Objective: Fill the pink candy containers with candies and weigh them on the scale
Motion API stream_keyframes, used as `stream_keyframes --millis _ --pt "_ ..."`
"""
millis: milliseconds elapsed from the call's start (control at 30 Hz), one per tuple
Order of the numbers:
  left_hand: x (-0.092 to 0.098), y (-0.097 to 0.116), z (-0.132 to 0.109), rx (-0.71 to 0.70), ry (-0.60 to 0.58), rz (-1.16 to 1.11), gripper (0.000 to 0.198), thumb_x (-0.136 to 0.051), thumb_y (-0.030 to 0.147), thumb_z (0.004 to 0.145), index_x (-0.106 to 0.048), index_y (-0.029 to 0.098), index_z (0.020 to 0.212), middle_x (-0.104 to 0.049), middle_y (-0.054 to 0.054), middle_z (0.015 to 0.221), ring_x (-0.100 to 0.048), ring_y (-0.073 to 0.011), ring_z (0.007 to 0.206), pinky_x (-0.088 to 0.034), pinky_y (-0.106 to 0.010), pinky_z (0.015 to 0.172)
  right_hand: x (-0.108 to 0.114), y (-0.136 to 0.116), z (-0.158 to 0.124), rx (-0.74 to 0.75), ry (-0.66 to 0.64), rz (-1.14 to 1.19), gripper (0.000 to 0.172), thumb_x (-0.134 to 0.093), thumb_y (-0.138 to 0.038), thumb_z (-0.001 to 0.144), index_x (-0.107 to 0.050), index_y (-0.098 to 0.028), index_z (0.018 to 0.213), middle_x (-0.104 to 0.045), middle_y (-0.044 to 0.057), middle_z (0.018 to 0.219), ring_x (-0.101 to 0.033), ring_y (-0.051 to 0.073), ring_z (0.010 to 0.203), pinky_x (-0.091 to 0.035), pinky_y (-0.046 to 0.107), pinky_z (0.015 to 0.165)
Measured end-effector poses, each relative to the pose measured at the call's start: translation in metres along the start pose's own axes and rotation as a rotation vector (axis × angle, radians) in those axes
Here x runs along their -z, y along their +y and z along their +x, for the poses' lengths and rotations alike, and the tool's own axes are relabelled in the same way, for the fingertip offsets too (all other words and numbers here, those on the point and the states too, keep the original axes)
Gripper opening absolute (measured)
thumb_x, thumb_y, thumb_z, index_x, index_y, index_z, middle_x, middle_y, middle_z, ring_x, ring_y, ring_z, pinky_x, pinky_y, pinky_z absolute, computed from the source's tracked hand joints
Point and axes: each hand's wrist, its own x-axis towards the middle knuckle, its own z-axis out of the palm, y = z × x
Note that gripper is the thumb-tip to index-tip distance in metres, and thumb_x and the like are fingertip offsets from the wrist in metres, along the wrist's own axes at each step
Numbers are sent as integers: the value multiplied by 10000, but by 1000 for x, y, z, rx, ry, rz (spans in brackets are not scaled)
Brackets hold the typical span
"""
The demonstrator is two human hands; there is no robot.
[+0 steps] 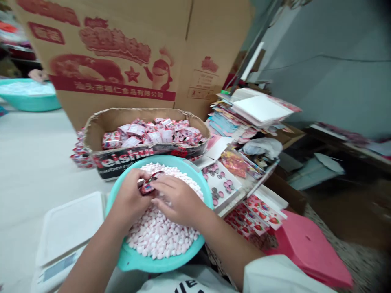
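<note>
Large printed carton [122, 49] stands upright, walling off the far side. White tabletop [27, 162] runs left of it. Teal basin [166, 265] sits right before the person, near rim above the lap; what bears it is hidden. Cut-down box [122, 165], holding patterned wrapped pieces [152, 136], just behind the basin. White scale [73, 228] just left. White tray [233, 193] of pink and grey discs close on the right. Pale pellets [161, 240] fill much of the basin.

Left hand [132, 199] curled round a small red packet [146, 188], held over the pellets. Right hand [180, 199] bent against its right side, thumb and fingers partly spread; cannot tell whether they pinch anything.

Risks, as judged: a loose left grip could tip the packet into the pellets; a knee shift or forearm pressing the rim could tilt the basin and spill some. A wide right elbow might catch the tray.

Edges: box wall tight against the far rim, little reach forward. Scale hems the left forearm. Freest room: tabletop beyond the scale, and straight up.
</note>
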Motion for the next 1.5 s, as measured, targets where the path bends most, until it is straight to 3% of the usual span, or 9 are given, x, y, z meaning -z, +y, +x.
stream_keyframes --millis 167,333,533,667,767,900,1033,1267,1500 --pt "-1 -12 6 -96 -28 80 353 -716 402 715 -610 219 998 -643 -60 940 -641 -265 863 -543 -407 785 8 10 -5 -38 80 -114 238 -562 -361 980 -656 -223 811 -712 58 835 -667 203 872 -523 347 869" --pt "1 -18 7 -157 -39 178 389 -706 465 758 -675 251 1081 -686 -86 1023 -672 -314 936 -556 -464 835 4 19 -6 41 88 -147 291 -631 -418 956 -680 -193 1132 -691 81 1268 -626 216 1184 -450 355 1042" --pt "1 -2 -1 -51 -77 167 352 -698 435 811 -684 242 1104 -754 -55 1079 -710 -263 973 -574 -381 890 5 23 -15 -167 244 -123 333 -480 -344 1026 -668 -209 786 -693 62 780 -657 206 829 -482 377 853" --pt "4 9 -1 -22 -58 125 352 -695 377 816 -690 223 1133 -763 -47 1088 -723 -236 966 -584 -347 903 5 25 -13 -79 198 -26 257 -558 -333 995 -677 -222 1193 -710 95 1179 -640 233 1122 -477 411 975" --pt "7 10 -4 -43 -39 101 398 -699 339 808 -691 214 1186 -759 -59 1141 -729 -239 1003 -590 -349 926 2 24 -12 -25 159 -62 321 -584 -335 985 -663 -242 1281 -592 120 1415 -546 260 1311 -446 462 1069" --pt "8 10 -8 11 16 61 462 -719 337 795 -696 218 1241 -732 -78 1238 -711 -275 1107 -567 -408 1017 2 24 -14 -34 227 -78 282 -591 -312 978 -722 -230 1214 -516 150 1485 -499 279 1365 -429 497 1116" --pt "11 25 -5 253 179 -165 611 -771 402 767 -641 173 1318 -724 -106 1239 -722 -292 1073 -619 -420 934 2 27 -17 -114 308 57 322 -576 -307 984 -686 -259 1283 -549 126 1454 -536 247 1335 -457 468 1114" --pt "50 39 -19 318 142 -324 983 -836 393 702 -374 151 1535 -710 -149 1198 -729 -289 1038 -641 -401 887 -4 37 -17 -228 326 187 261 -548 -316 1003 -723 -248 1185 -678 86 1272 -640 213 1195 -509 406 1060" --pt "103 -4 -61 353 577 -59 936 -835 331 714 -378 213 1522 -704 -133 1159 -739 -260 992 -630 -400 883 -5 39 -18 -309 358 148 202 -574 -302 963 -743 -205 1018 -719 102 1116 -670 257 1071 -526 456 982"
